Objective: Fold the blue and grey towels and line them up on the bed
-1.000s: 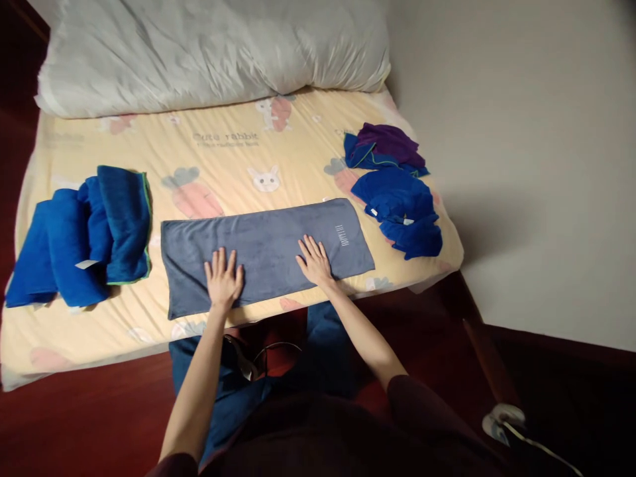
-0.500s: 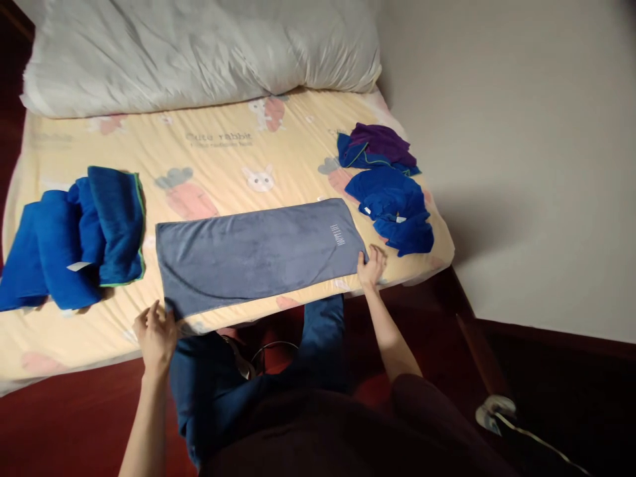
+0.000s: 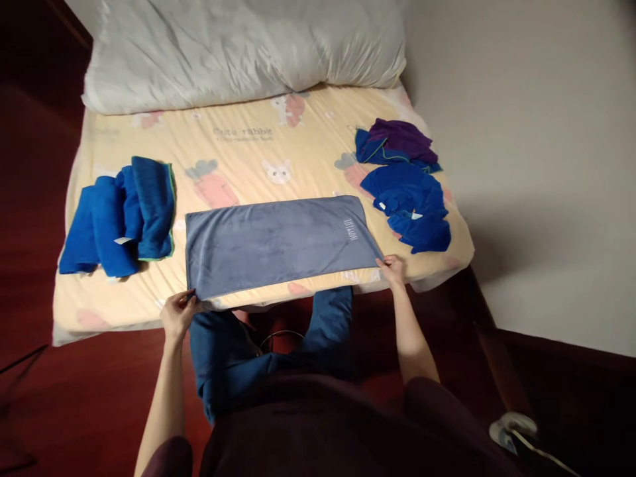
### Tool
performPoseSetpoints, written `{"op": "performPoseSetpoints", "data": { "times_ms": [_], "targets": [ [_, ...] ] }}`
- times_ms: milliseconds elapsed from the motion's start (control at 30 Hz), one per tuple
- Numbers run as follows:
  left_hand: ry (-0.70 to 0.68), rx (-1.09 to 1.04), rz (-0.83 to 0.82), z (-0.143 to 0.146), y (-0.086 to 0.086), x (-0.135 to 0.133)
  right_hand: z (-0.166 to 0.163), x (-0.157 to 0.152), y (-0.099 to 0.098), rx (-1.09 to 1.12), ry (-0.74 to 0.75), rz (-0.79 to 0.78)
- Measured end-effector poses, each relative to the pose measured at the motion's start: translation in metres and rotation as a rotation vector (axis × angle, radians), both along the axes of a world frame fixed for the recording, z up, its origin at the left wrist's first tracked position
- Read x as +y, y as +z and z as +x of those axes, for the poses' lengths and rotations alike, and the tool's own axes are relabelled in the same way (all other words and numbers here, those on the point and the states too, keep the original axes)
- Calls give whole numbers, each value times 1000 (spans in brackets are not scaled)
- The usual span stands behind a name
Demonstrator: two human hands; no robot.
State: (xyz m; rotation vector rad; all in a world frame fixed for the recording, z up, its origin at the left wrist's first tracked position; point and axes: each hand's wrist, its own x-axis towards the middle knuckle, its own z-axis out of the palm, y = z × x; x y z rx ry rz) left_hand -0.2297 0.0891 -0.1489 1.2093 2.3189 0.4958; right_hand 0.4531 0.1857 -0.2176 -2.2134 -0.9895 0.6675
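A grey towel lies spread flat along the near edge of the bed, with small white lettering near its right end. My left hand pinches its near left corner. At the near right corner, my right hand has its thumb and fingers closed on the cloth. Left of the towel sit several folded or rolled blue towels, one with green edging. To the right, a crumpled blue cloth with white tags lies near a purple and blue cloth.
The bed has a yellow sheet printed with rabbits and carrots. A large grey-white quilt lies across its far side. A wall stands on the right. A white object with a cord is on the floor at lower right.
My hands have closed on the towel's two near corners; the left fingers were looser and the right hand lay on the edge before. The view has shifted, so the bed appears further right.
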Motion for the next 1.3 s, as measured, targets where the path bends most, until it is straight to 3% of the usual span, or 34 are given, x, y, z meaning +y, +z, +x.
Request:
{"op": "performPoseSetpoints", "data": {
  "times_ms": [100, 200, 267, 367, 533, 667, 767, 933, 1033, 1167, 1300],
  "targets": [
    [-61, 103, 53, 9, 3, -3, -18, -7, 18, -262, 61, -27],
    [-149, 299, 207, 33, 6, 5, -58, -10, 41, -608, 175, 59],
    [-258, 376, 277, 53, 5, 14, -90, -8, 48, -683, 397, 88],
    [-387, 368, 273, 78, -4, 25, -124, -4, 41, -662, 682, 40],
    [-409, 343, 229, 82, -26, 22, -127, -3, 21, -619, 699, -48],
    [-416, 358, 237, 65, -24, 33, -115, 16, 21, -600, 681, -35],
    [-438, 370, 253, 45, -16, 78, -105, 65, 25, -563, 667, -34],
    [-492, 404, 276, 1, -6, 201, -83, 181, 29, -517, 609, 45],
    [-510, 394, 222, -26, -7, 264, -72, 234, 32, -530, 582, -7],
    [-677, 388, 106, -59, -16, 308, -59, 267, 36, -571, 704, -118],
    [-766, 345, -24, -83, -24, 322, -46, 277, 40, -530, 773, -119]
  ]
}}
